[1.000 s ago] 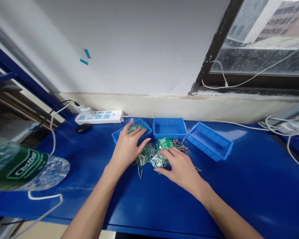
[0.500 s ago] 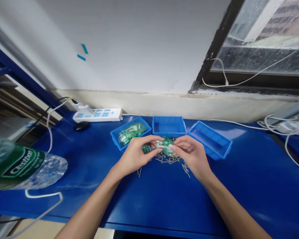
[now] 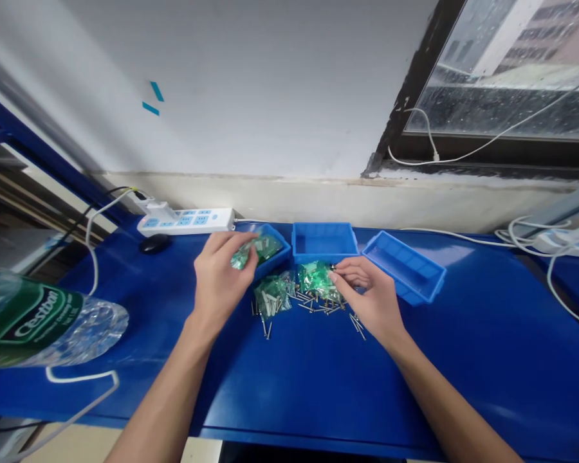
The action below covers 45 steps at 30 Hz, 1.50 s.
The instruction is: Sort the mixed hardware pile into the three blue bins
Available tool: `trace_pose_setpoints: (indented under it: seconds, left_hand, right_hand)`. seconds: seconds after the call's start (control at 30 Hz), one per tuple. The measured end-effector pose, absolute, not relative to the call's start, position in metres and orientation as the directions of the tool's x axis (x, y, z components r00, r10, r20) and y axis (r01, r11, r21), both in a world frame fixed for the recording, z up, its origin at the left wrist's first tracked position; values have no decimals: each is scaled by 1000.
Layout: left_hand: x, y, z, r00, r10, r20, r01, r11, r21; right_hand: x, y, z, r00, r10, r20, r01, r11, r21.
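Observation:
My left hand (image 3: 222, 273) is over the left blue bin (image 3: 276, 252), its thumb and fingers closed on a green plastic packet (image 3: 244, 254). More green packets show in that bin beside the fingers. My right hand (image 3: 369, 292) pinches the right edge of another green packet (image 3: 314, 276), which lies over loose screws (image 3: 325, 307) in front of the middle blue bin (image 3: 324, 241). To its left, a clear-green packet with white pieces (image 3: 273, 299) rests on the blue table (image 3: 289, 379).
A third blue bin (image 3: 405, 269) stands at the right, with nothing in it. The power strip (image 3: 188, 222) and black mouse (image 3: 154, 244) are at the back left. A large water bottle (image 3: 48, 318) stands at the left. White cables run along the right.
My left hand has moved left from the middle packet to the left bin, uncovering the packet with white pieces. The packet at my right hand has come down onto the screws.

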<state>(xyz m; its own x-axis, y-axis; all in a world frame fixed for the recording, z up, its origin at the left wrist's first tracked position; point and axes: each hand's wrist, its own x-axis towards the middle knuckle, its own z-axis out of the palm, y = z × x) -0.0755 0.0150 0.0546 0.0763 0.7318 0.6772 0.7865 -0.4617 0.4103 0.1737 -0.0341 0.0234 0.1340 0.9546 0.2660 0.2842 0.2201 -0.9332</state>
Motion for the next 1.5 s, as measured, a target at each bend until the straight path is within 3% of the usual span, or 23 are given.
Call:
trace_pose_setpoints:
  seconds: [0.1,0.27,0.33,0.4,0.5,0.57,0.63,0.93,1.07,1.2,1.3,1.37,1.5]
  left_hand:
    - [-87,21,50,146,784,603,855,-407,322]
    - [-84,22,43,163,872,462,890,-332,314]
    - [-78,20,44,205,849,488,864,-391,317]
    - [-72,16,47,358,810,465,791,-528,310]
    - [-66,8,53,677,703,217,632,-706,319]
    - [-64,2,55,751,655,88,604,-734,311]
    - [-64,-2,56,763,644,53,607,-742,284]
    - [-67,-2,46,739,655,158,586,-741,329]
    - [-61,3,46,668,669,326,526,-735,428]
    - [-49,0,50,475,723,502,445,-689,572]
    - [-39,-6,53,342,808,480,348,-584,733]
    - [-36,-9,53,342,837,427,300,-528,794]
    - [-38,-9,54,466,809,358,335,-535,775]
  right_hand:
    - [174,-34,23,134,949,285,310,233,-922]
    - [176,-34,23,114,950,291,318,243,-917]
    - [177,-34,23,102,948,302,330,254,-909]
    - [177,-35,23,97,946,310,344,261,-902]
    - [178,-35,23,94,947,306,357,255,-899]
    - [178,-35,23,93,950,299,359,248,-900]
    - [178,-34,23,95,951,296,357,245,-902]
    - [174,-35,21,84,955,286,336,243,-910]
    - [174,-36,24,53,954,296,344,261,-902]
    - [175,-39,26,-105,965,238,324,260,-910]
    - [173,-41,26,-199,970,138,313,197,-929]
    - [172,-41,26,-192,976,106,287,159,-945]
    - [170,-38,25,-126,987,100,118,115,-986]
